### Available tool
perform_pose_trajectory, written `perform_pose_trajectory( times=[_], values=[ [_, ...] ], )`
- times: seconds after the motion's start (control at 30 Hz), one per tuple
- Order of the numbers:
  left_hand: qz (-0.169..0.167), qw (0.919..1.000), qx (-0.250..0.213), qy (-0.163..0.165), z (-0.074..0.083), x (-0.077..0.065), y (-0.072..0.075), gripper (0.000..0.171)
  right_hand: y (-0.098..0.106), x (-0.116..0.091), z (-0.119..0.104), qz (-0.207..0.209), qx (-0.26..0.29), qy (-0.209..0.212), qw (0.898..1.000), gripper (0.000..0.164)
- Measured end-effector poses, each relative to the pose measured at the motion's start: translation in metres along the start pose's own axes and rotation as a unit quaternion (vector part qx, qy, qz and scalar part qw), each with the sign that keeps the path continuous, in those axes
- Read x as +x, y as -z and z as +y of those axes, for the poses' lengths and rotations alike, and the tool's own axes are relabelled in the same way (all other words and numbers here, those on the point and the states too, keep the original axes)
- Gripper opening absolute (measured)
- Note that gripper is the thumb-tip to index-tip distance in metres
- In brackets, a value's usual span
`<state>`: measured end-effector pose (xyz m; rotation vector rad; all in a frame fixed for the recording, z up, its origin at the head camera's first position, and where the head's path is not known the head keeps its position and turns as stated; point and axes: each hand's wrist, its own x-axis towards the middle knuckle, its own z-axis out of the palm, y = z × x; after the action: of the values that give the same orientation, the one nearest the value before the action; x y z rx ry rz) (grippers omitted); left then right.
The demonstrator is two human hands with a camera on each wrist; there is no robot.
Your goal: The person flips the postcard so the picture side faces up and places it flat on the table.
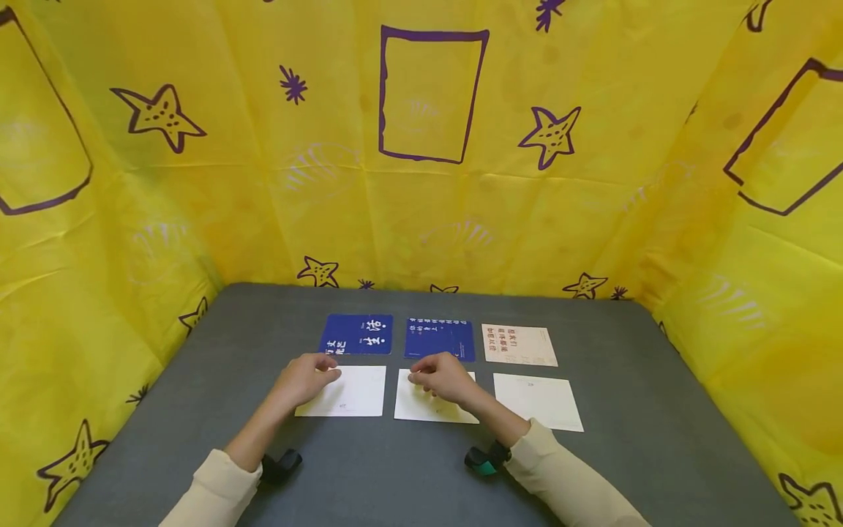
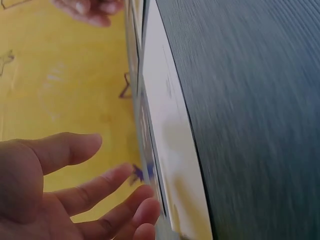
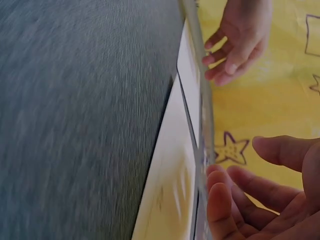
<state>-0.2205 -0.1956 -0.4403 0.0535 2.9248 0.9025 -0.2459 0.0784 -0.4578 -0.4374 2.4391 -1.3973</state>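
Several cards lie flat in two rows. In the head view my left hand (image 1: 306, 379) hovers over the white card (image 1: 358, 391) at the front left, thumb and fingers apart in the left wrist view. My right hand (image 1: 443, 377) is above the front middle white card (image 1: 428, 408); its fingers are loosely bent with nothing between them. Behind lie a blue card with white characters (image 1: 358, 334), a second blue card (image 1: 437, 340) partly behind the right hand, and a cream card with brown characters (image 1: 520, 345). The front right white card (image 1: 538, 401) is untouched.
The cards lie on a dark grey table (image 1: 395, 468). Yellow cloth (image 1: 250, 190) with starfish drawings surrounds its back and sides. Each wrist wears a dark strapped device, such as the one with a green part (image 1: 486, 467) at the right.
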Motion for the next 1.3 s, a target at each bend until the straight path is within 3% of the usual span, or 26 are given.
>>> perform_pose_trajectory(
  times=[0.2, 0.47, 0.67, 0.93, 1.3],
  values=[
    [0.013, 0.9987, 0.042, 0.026, -0.014, -0.005, 0.008, 0.032, -0.017, 0.001, -0.004, -0.013, 0.002, 0.003, 1.000, 0.021],
    [0.005, 0.9958, 0.078, 0.047, -0.025, -0.012, 0.008, 0.024, -0.033, 0.002, -0.009, -0.020, -0.022, 0.016, 0.999, 0.018],
    [-0.003, 0.9953, 0.076, 0.060, -0.025, -0.014, 0.009, 0.026, -0.040, 0.001, -0.016, -0.019, -0.048, 0.031, 0.998, 0.019],
    [0.003, 0.9965, 0.067, 0.049, -0.024, -0.016, 0.008, 0.026, -0.046, 0.000, -0.024, -0.015, -0.084, 0.053, 0.995, 0.024],
    [-0.016, 0.9976, 0.044, 0.051, -0.025, -0.015, 0.012, 0.029, -0.050, 0.002, -0.023, 0.000, -0.046, 0.041, 0.998, 0.022]
  ],
)
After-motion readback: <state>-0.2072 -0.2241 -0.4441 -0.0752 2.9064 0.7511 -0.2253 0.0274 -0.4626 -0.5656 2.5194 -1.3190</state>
